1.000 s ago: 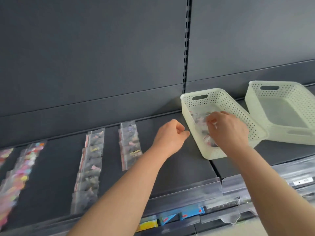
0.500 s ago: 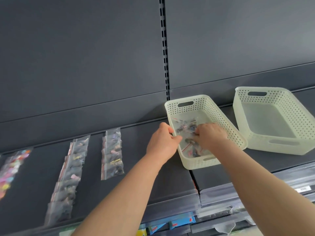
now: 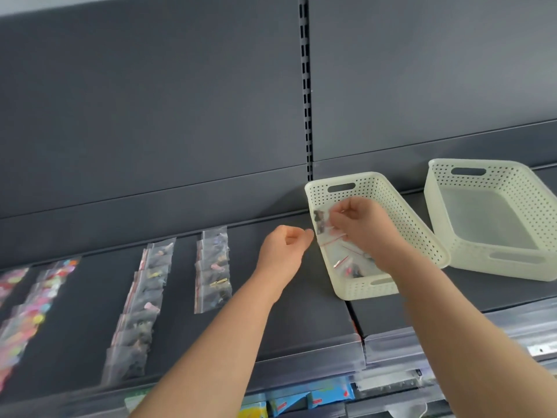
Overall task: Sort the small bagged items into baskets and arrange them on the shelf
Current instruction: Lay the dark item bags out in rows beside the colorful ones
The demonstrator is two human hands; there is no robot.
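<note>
My right hand (image 3: pixel 358 224) is over the left basket (image 3: pixel 422 236), thumb and fingers curled, pinching a small bag (image 3: pixel 320 220) by its edge; the bag is clear with dark bits inside and hangs over the basket's far left corner; my left hand (image 3: pixel 284 251) is raised just left of the basket, fingers loosely curled in, nothing in it, fingertips near the held bag but apart from it; the left basket is pale and perforated, stands angled on the dark shelf (image 3: pixel 286 321), its front over the seam between two shelf boards; loose bags (image 3: pixel 346 263) with red zip lines lie on its floor, partly hidden under my right wrist; the second basket (image 3: pixel 497 267), same make, stands just right of the first; their near sides are close, cannot tell if touching; left of my hands, bags lie flat on the shelf in overlapping rows running front to back; a short row (image 3: pixel 214 267) is nearest, a longer row (image 3: pixel 141 306) beside it, then colourful rows (image 3: pixel 33 309) at the far left, blurred; a clear price strip (image 3: pixel 301 351) runs along the shelf's front edge; below it are blue and yellow packets (image 3: pixel 301 399) on a lower level, too blurred to read; behind everything is a grey back panel (image 3: pixel 150 116) with a slotted upright (image 3: pixel 306 86).
</note>
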